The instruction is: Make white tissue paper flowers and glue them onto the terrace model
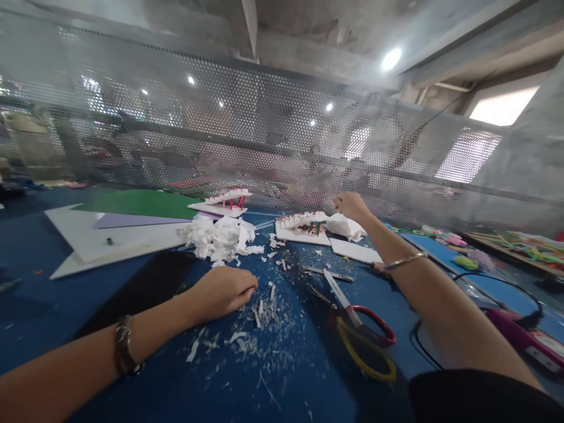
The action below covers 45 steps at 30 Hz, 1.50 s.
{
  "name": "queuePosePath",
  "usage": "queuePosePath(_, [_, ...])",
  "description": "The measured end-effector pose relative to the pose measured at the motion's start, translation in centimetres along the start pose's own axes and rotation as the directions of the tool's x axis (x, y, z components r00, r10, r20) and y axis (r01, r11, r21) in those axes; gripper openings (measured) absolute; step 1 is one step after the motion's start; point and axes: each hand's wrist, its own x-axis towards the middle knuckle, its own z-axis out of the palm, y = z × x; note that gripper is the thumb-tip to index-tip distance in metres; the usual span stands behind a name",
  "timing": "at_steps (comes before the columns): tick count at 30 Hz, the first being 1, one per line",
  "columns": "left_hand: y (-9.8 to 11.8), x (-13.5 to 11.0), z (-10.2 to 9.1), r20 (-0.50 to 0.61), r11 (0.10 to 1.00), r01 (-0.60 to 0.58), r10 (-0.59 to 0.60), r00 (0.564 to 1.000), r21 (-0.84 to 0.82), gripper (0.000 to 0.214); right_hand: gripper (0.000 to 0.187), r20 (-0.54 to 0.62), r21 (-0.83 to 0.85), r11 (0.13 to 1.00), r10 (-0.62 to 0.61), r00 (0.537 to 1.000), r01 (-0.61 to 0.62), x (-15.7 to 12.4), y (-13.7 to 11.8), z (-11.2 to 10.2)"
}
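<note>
Though strewn with white shavings [259, 314], reads plainly as a blue bench [53, 317], closed along its far edge by a perforated metal screen [176, 129], with a dim workshop and bright ceiling lamps [391, 57] beyond. Toward the far left corner, a green sheet [141, 202] and white boards [101, 241]; near the middle, a heap of white scraps [218, 238]. Left hand [222, 291] resting on the bench just short of that heap, fingers curled together in a loose fist, nothing visible inside. Right hand [350, 205] stretched to the far edge, fingers bunched above a crumpled white piece [350, 228]; cannot tell whether clamped on it. Just left of that hand, a small white model [302, 226]: flat base, toothed strip on top, green posts beneath. Farther left, a second model [224, 201] with red posts. Toward the near edge, scissors [352, 320] with red and yellow loops.
</note>
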Motion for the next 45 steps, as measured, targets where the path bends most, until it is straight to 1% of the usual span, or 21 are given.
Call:
queuePosePath(3, [0.0,0.0,-0.2,0.005,1.0,0.012,-0.012,1.0,-0.005,0.023,0.028,0.099,0.047,0.998,-0.053,0.994,0.048,-2.5,-0.7,-0.7])
queuePosePath(6, [0.3,0.0,-0.7,0.021,1.0,0.03,-0.03,0.999,-0.007,0.023,0.025,0.176,0.103,0.989,-0.124,0.976,0.107,-5.5,-1.6,-0.9])
queuePosePath(9, [0.4,0.0,-1.1,0.052,0.999,0.042,-0.042,0.998,-0.004,0.022,0.021,0.238,0.174,0.967,-0.226,0.945,0.188,-8.6,-2.3,-0.7])
queuePosePath(11, [0.2,0.0,-1.4,0.08,0.999,0.051,-0.052,0.995,0.006,0.021,0.024,0.266,0.22,0.946,-0.292,0.919,0.237,-10.5,-2.5,-0.4])
queuePosePath(13, [-0.2,0.1,-1.9,0.103,0.997,0.071,-0.073,0.992,0.024,0.02,0.03,0.275,0.261,0.927,-0.34,0.899,0.271,-12.1,-2.6,0.1])
queuePosePath(15, [-0.9,0.2,-2.5,0.11,0.993,0.108,-0.112,0.988,0.044,0.022,0.031,0.273,0.289,0.914,-0.362,0.891,0.283,-13.5,-2.5,0.5])
queuePosePath(19, [-2.8,1.0,-3.6,0.096,0.975,0.21,-0.216,0.972,0.071,0.031,0.042,0.247,0.326,0.906,-0.356,0.901,0.269,-15.2,-2.1,1.4])
queuePosePath(22, [-3.9,2.0,-3.4,0.141,0.969,0.232,-0.242,0.96,0.087,0.037,0.043,0.216,0.345,0.899,-0.355,0.91,0.269,-15.7,-1.8,1.9])
queuePosePath(26, [-5.1,3.6,-2.4,0.161,0.97,0.234,-0.241,0.957,0.061,0.028,0.038,0.175,0.356,0.886,-0.377,0.91,0.298,-16.0,-1.5,2.2])
queuePosePath(28, [-5.7,4.4,-2.4,0.137,0.972,0.233,-0.232,0.963,0.007,0.027,0.037,0.157,0.355,0.882,-0.383,0.91,0.309,-16.1,-1.4,2.1])
queuePosePath(30, [-6.5,4.9,-3.1,0.073,0.967,0.244,-0.239,0.968,-0.068,0.025,0.037,0.141,0.353,0.88,-0.386,0.912,0.318,-16.1,-1.3,1.9])
queuePosePath(31, [-6.9,5.0,-3.7,0.023,0.96,0.258,-0.258,0.966,-0.109,0.022,0.036,0.135,0.353,0.878,-0.389,0.911,0.322,-16.0,-1.2,1.7])
queuePosePath(32, [-7.3,5.1,-4.5,-0.025,0.95,0.273,-0.28,0.96,-0.153,0.02,0.036,0.131,0.357,0.876,-0.392,0.91,0.326,-15.8,-1.1,1.6])
queuePosePath(35, [-7.8,5.2,-6.8,-0.125,0.912,0.285,-0.333,0.935,-0.296,0.027,0.033,0.118,0.376,0.865,-0.401,0.908,0.333,-14.9,-1.2,1.0])
queuePosePath(37, [-7.3,5.2,-8.0,-0.179,0.89,0.27,-0.352,0.919,-0.368,0.028,0.03,0.101,0.395,0.858,-0.397,0.912,0.329,-14.2,-1.8,0.5])
queuePosePath(39, [-6.0,5.4,-8.7,-0.225,0.876,0.239,-0.356,0.907,-0.42,0.028,0.026,0.083,0.427,0.845,-0.391,0.917,0.322,-13.4,-3.0,-0.1])
queuePosePath(41, [-4.3,5.6,-9.0,-0.258,0.867,0.21,-0.353,0.899,-0.452,0.027,0.031,0.061,0.481,0.816,-0.395,0.917,0.32,-12.6,-4.6,-0.5])
queuePosePath(42, [-3.5,5.7,-9.1,-0.271,0.862,0.192,-0.348,0.898,-0.469,0.025,0.037,0.041,0.524,0.787,-0.406,0.913,0.326,-12.3,-5.6,-0.7])
queuePosePath(44, [-1.9,5.8,-9.2,-0.284,0.83,0.149,-0.344,0.895,-0.537,0.023,0.05,0.002,0.692,0.635,-0.478,0.878,0.344,-11.9,-7.5,-0.7])
queuePosePath(45, [-1.4,5.8,-9.2,-0.299,0.827,0.119,-0.328,0.896,-0.549,0.022,0.051,-0.022,0.735,0.58,-0.498,0.867,0.351,-11.7,-8.4,-0.7])
